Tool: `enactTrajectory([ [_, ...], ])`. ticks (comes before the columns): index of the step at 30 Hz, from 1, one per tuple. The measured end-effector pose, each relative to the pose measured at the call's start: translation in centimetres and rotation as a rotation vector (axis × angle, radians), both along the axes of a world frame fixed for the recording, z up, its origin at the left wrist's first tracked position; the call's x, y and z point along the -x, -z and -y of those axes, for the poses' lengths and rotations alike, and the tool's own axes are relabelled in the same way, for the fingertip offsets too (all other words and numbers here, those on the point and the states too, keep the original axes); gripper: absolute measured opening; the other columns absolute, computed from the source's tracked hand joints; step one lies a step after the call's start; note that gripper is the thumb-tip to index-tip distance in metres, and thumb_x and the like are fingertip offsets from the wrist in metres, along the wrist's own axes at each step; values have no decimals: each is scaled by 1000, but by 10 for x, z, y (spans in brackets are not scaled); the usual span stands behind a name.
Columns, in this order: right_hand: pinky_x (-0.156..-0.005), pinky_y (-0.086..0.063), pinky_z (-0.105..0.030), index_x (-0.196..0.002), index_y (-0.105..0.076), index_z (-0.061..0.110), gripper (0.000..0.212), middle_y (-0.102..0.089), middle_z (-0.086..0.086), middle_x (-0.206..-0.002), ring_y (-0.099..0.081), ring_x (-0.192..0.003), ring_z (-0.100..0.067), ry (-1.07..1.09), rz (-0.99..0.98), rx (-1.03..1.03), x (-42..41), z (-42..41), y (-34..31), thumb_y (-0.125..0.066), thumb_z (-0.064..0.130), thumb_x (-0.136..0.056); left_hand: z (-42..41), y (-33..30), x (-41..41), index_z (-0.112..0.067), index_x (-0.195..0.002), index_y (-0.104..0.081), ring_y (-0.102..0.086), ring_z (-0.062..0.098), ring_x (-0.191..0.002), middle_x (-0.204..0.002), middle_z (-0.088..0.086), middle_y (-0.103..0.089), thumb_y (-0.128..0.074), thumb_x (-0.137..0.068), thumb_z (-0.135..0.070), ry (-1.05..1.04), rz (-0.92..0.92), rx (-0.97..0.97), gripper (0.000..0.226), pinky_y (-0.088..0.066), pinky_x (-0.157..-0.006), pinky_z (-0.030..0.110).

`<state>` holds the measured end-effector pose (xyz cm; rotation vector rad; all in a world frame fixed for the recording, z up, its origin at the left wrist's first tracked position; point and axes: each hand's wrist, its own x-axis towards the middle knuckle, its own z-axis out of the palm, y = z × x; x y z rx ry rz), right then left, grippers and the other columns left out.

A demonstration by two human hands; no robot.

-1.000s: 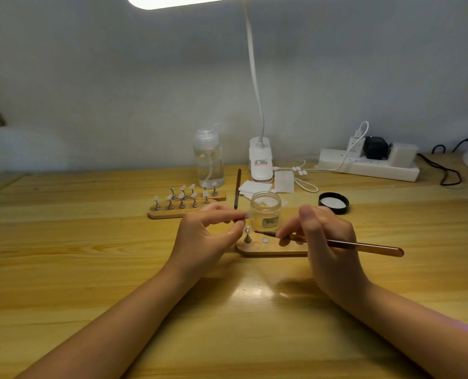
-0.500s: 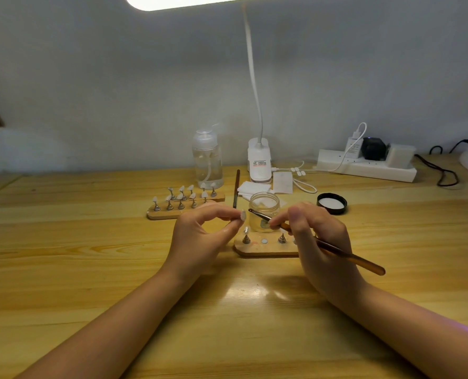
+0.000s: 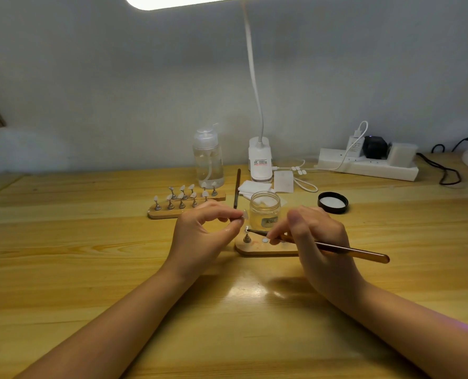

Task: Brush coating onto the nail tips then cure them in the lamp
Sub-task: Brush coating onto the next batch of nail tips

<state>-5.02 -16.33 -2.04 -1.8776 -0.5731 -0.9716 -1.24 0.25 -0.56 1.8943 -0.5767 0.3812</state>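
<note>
Right hand [image 3: 313, 236] round brush [image 3: 336, 247]

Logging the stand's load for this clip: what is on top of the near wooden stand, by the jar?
On the near wooden stand one metal peg stands at its left end, with a small round disc beside it. The right hand and brush cover the rest.

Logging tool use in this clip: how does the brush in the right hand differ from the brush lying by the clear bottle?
The held brush is amber and glossy; the lying brush is dark brown and dull. The right hand grips the held one, angled, its tip near a stand on the near wooden holder; the lying one rests untouched on the table, pointing toward the wall. Both are slim and stick-like.
</note>
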Motion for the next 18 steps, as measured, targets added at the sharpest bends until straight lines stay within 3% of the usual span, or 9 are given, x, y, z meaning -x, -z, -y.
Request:
enactTrajectory([
  [3,-67,-46,-33,-73,-61,21,46,-59,12,-68,-58,-70,-1,3,2,-16,0,1,0,-27,43,-95,0,0,0,-24,-84,-68,-56,4,-77,-80,-10,-64,-70,-75,-3,0,-11,3,23,-46,-72,11],
  [7,-67,-48,-44,-80,-67,8,50,-64,3,-77,-60,-76,-9,39,-18,34,-1,1,-1,-30,39,-94,0,0,0,-22,-85,-68,-56,4,-77,-79,-9,-64,-70,-74,-3,2,-12,2,22,-45,-70,9],
  [10,-65,-49,-44,-84,-68,7,46,-62,7,-81,-59,-76,-7,35,-19,68,-2,0,-2,-33,35,-93,0,0,1,-21,-86,-69,-55,3,-76,-79,-9,-64,-70,-74,-3,4,-17,5,22,-45,-69,10],
  [14,-65,-47,-37,-80,-68,11,44,-60,14,-78,-57,-73,-1,18,-11,53,-3,-1,-2,-33,36,-94,2,0,-2,-22,-87,-68,-55,4,-77,-79,-10,-63,-70,-74,-3,-5,-24,2,23,-45,-69,10],
  [18,-63,-44,-15,-71,-66,8,48,-62,4,-67,-58,-66,2,-43,-22,-15,-1,0,-1,-32,33,-94,-1,1,0,-23,-86,-68,-55,3,-77,-79,-11,-63,-70,-74,-4,5,-21,-12,22,-45,-70,10],
])
